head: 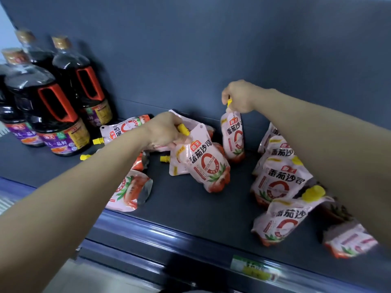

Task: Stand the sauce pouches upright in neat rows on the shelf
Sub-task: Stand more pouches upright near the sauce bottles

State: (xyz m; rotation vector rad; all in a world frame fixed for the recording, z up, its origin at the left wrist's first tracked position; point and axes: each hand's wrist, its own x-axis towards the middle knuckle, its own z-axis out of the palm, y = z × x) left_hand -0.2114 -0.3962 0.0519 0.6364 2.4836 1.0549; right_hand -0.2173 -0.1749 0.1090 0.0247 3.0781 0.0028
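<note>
My left hand (pixel 167 132) grips a pink tomato sauce pouch (pixel 206 166) by its top near the yellow cap, holding it tilted with its base on the dark shelf (pixel 186 206). Farther back, my right hand (pixel 239 96) pinches the yellow spout of a second pouch (pixel 233 138), which hangs upright near the back wall. A row of upright pouches (pixel 275 182) stands on the right under my right forearm. Several pouches (pixel 129 191) lie flat on the left and behind my left hand.
Three dark soy sauce bottles (pixel 55 115) with red handles stand at the shelf's left. The grey back wall (pixel 211 49) closes the shelf behind. A price label (pixel 251 267) sits on the blue front rail. Bare shelf shows between the two pouch groups.
</note>
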